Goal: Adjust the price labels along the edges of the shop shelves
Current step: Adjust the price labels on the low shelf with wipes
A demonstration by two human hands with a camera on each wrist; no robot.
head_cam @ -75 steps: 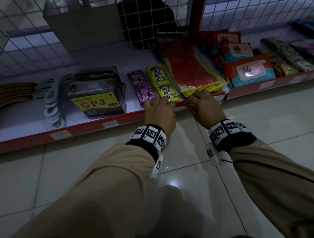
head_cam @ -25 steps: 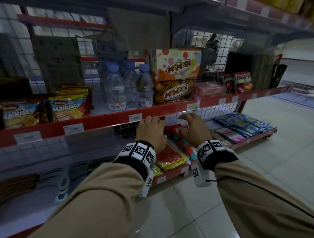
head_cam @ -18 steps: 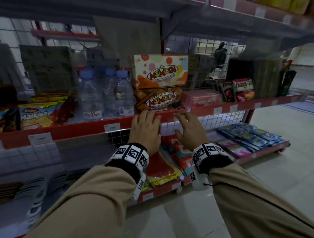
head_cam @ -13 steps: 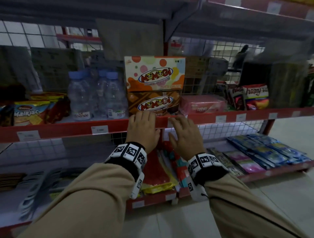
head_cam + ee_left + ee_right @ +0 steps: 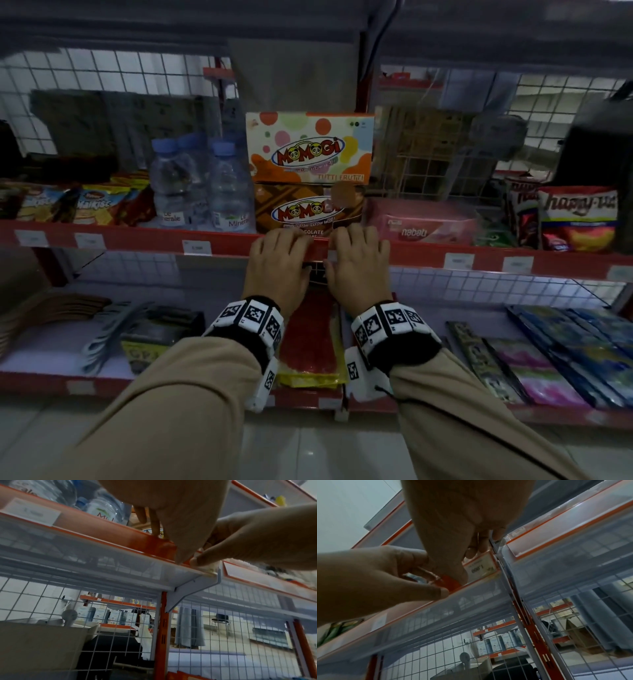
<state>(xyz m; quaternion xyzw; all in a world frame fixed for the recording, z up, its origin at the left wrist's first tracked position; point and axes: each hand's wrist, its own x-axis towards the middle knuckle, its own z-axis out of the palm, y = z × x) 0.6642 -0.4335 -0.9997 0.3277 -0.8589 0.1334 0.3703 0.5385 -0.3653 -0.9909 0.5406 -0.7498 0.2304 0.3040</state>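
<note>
The red edge rail [image 5: 233,241] of the middle shelf carries white price labels. One label [image 5: 481,568], printed 1.000, sits at the rail's right end below the Momogi chocolate box [image 5: 308,214]. My right hand [image 5: 477,550] pinches this label, fingers on its top edge and thumb [image 5: 197,561] at its lower edge. In the head view only a sliver of the label [image 5: 331,255] shows between the hands. My left hand [image 5: 284,240] grips the rail just left of it, fingers over the top and thumb [image 5: 440,592] underneath.
More labels [image 5: 196,247] [image 5: 458,261] sit along the same rail. Water bottles [image 5: 226,192], biscuit packs [image 5: 92,205] and snack bags [image 5: 579,216] stand on the shelf. A red upright [image 5: 162,628] and wire mesh lie behind. The lower shelf [image 5: 212,308] holds packets.
The hands left the bottom shelf's edge and rose to the middle shelf rail. They slid right along it to the Momogi box, and the right hand took hold of the label.
</note>
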